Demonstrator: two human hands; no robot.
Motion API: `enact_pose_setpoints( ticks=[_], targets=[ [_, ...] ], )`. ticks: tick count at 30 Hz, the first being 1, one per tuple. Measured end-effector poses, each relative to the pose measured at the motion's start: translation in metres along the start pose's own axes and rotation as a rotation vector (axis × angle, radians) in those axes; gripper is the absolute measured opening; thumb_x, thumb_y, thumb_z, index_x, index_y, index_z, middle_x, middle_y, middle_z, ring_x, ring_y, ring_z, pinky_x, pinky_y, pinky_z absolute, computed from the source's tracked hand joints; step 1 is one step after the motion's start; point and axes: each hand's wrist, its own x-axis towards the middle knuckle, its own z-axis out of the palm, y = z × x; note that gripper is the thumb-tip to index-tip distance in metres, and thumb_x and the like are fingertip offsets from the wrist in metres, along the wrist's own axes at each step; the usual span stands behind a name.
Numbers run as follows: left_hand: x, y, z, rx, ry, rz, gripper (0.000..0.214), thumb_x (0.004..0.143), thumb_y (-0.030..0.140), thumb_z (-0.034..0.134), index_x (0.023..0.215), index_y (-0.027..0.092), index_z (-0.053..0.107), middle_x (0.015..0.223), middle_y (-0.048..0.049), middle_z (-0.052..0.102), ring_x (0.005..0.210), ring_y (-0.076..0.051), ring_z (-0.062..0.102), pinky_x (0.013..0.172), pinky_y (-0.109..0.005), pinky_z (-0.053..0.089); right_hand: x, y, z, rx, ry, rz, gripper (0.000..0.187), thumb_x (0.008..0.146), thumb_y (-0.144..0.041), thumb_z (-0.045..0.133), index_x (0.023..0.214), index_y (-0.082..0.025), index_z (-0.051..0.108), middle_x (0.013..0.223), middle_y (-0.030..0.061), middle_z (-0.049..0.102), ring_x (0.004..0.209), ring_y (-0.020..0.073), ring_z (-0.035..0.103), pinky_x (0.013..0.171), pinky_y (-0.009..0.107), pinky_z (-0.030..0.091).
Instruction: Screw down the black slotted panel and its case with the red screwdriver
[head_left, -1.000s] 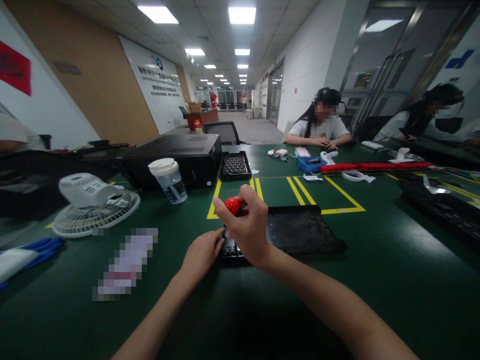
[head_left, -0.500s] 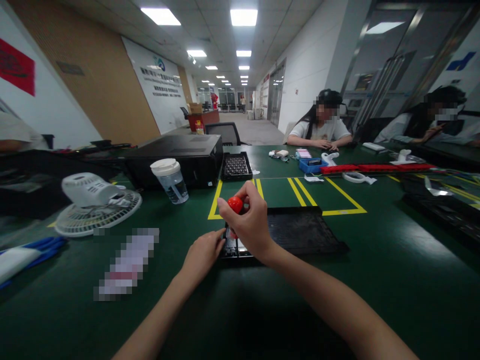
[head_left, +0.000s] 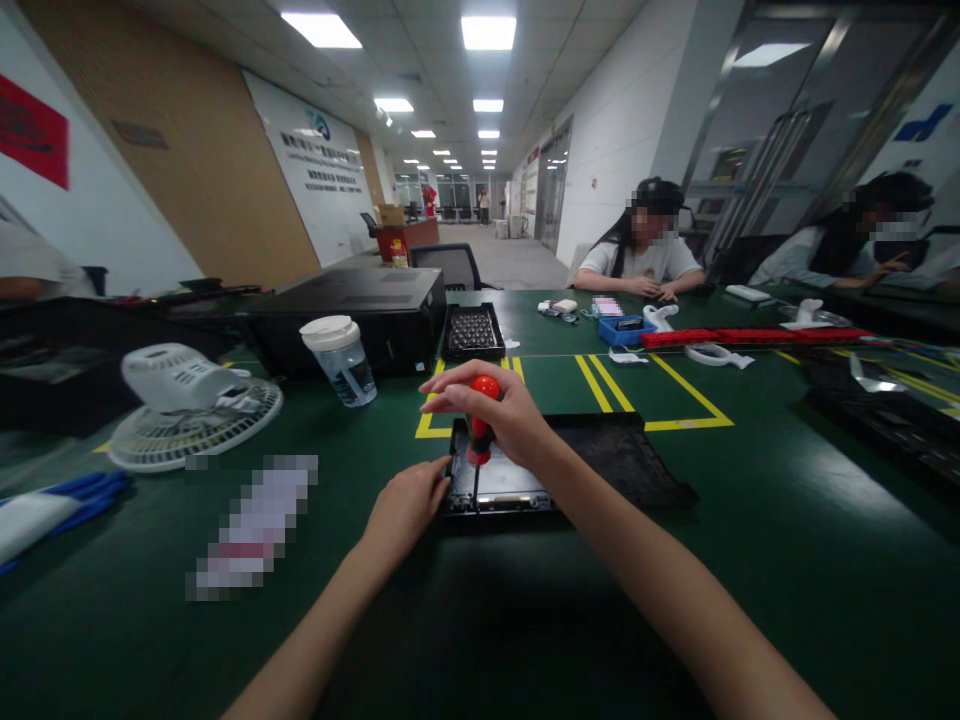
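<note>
The table (head_left: pixel 450 625), cut off at bottom, gives room below the black casing (head_left: pixel 607 458) at frame center. The left hand (head_left: pixel 407 502) touches its left edge; the right hand (head_left: pixel 514 415) surrounds a red screwdriver (head_left: pixel 480 440), tip obscure. Whether either grip clamps, I cannot tell.

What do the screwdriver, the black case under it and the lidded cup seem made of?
Screwdriver: red-and-black handle, likely glossy plastic, from its highlights; the thin, straight shaft is probably metal.
Case: black, mostly dull; plastic or coated metal, its look leaves that open.
Cup: clear, smooth plastic or glass, being see-through; the opaque white lid looks like plastic.
</note>
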Motion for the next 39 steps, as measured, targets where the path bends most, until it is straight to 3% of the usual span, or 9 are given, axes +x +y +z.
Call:
enact_pose_setpoints(
  ticks=[3,7,10,14,30,39],
  targets=[
    [0.000,0.000,0.000,0.007,-0.004,0.004,0.037,0.087,0.028,0.041,0.122,0.024,0.051,0.115,-0.0078,0.063,0.100,-0.020,0.060,0.085,-0.028,0.043,0.001,0.006,-0.005,0.152,-0.083,0.050,0.016,0.077,-0.030,0.060,0.079,-0.016,0.053,0.077,0.0010,0.063,0.057,0.0111,0.062,0.055,0.025,0.051],
    [0.000,0.000,0.000,0.004,-0.013,-0.006,0.038,0.087,0.029,0.041,0.123,0.023,0.051,0.115,-0.0080,0.062,0.103,-0.019,0.059,0.087,-0.027,0.041,0.002,0.013,-0.008,0.217,-0.112,0.073,0.024,0.079,-0.035,0.057,0.068,-0.016,0.047,0.051,-0.0072,0.047,0.035,0.0044,0.043,0.035,0.016,0.035],
    [-0.001,0.001,0.000,0.002,-0.011,0.003,0.036,0.087,0.028,0.041,0.121,0.023,0.052,0.114,-0.0076,0.063,0.100,-0.019,0.060,0.085,-0.027,0.042,0.003,0.013,-0.008,0.278,-0.172,0.094,0.033,0.082,-0.043,0.043,0.066,-0.015,0.048,0.050,-0.0056,0.045,0.035,0.0055,0.041,0.035,0.018,0.034],
    [-0.002,0.002,-0.002,0.013,-0.015,0.000,0.033,0.086,0.026,0.041,0.116,0.023,0.055,0.109,-0.0074,0.064,0.094,-0.019,0.061,0.079,-0.026,0.044,0.005,0.011,-0.007,0.351,-0.237,0.123,0.031,0.080,-0.039,0.035,0.069,-0.015,0.050,0.053,-0.0029,0.048,0.038,0.0081,0.044,0.037,0.021,0.036],
    [-0.001,0.001,-0.002,0.005,-0.009,0.012,0.024,0.086,0.024,0.042,0.103,0.023,0.059,0.102,-0.0071,0.065,0.089,-0.018,0.062,0.074,-0.024,0.043,0.010,0.015,-0.010,0.372,-0.406,0.179,0.037,0.081,-0.045,0.039,0.086,-0.013,0.056,0.063,-0.0005,0.050,0.049,0.0096,0.048,0.049,0.023,0.038],
    [-0.001,0.005,-0.005,-0.005,-0.028,-0.025,0.024,0.086,0.024,0.043,0.103,0.022,0.059,0.102,-0.0065,0.066,0.091,-0.019,0.061,0.076,-0.025,0.043,0.006,0.013,-0.005,0.290,-0.348,0.166,0.037,0.077,-0.052,0.045,0.080,-0.016,0.051,0.064,-0.0010,0.050,0.050,0.0099,0.046,0.049,0.023,0.038]
  ],
)
